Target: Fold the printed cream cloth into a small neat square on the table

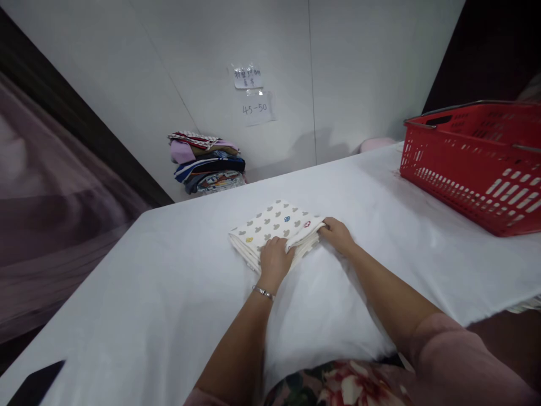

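Cloth (270, 221) on the surface (190, 265), basket (459, 172) well apart to the right
Across the cloth's near edge, left hand (276, 259); at its right corner, right hand (338, 235). Beyond the surface's far edge, left of the cloth, pile of fabrics (207, 163) before the wall (359, 67). On the wall, higher than the pile and to its right, upper sign (248, 78) just above lower sign (257, 108). Left of the surface, hanging drape (46, 225).

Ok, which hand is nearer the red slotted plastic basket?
The right hand, holding the right corner of the folded white patterned cloth, left of the basket; the left hand rests on the cloth, farther left.
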`<action>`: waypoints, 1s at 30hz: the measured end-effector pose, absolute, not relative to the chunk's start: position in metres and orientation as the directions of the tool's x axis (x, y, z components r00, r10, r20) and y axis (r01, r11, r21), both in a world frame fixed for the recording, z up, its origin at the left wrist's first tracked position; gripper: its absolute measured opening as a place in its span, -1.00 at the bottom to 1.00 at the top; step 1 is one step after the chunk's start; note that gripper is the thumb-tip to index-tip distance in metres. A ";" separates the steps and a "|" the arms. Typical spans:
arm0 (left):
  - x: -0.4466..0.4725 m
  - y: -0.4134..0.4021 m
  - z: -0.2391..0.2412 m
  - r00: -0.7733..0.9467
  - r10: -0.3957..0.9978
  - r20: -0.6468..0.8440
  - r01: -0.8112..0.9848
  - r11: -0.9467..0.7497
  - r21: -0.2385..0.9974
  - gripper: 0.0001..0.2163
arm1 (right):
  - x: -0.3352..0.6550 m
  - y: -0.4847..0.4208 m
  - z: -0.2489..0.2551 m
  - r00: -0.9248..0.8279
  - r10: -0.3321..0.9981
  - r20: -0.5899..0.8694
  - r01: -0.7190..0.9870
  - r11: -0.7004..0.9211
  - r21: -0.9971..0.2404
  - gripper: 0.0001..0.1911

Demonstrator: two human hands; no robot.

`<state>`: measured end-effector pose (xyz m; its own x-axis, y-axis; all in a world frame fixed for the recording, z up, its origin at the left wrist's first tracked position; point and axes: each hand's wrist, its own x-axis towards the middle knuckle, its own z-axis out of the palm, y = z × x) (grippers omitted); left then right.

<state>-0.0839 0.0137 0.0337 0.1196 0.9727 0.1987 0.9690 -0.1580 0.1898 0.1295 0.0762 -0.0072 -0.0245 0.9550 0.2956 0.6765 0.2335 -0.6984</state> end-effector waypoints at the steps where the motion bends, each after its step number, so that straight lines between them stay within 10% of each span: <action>1: -0.085 0.014 0.034 0.120 0.973 0.196 0.969 -0.158 0.190 -0.79 | 0.131 0.076 -0.007 -0.056 0.951 0.305 0.691 0.257 -0.675 -0.83; 10: -0.089 0.018 0.030 0.116 0.969 0.218 0.964 -0.163 0.211 -0.77 | 0.139 0.057 0.017 -0.166 0.855 0.491 0.800 0.408 -0.440 -0.83; 17: -0.088 0.018 0.033 0.100 0.973 0.208 0.955 -0.152 0.253 -0.79 | 0.115 0.044 0.014 -0.529 0.693 0.489 0.567 0.718 -0.404 -0.76; 30: -0.089 0.020 0.033 0.084 0.979 0.188 0.958 -0.132 0.257 -0.77 | 0.102 0.044 0.002 -0.572 0.701 0.425 0.645 0.705 -0.295 -0.69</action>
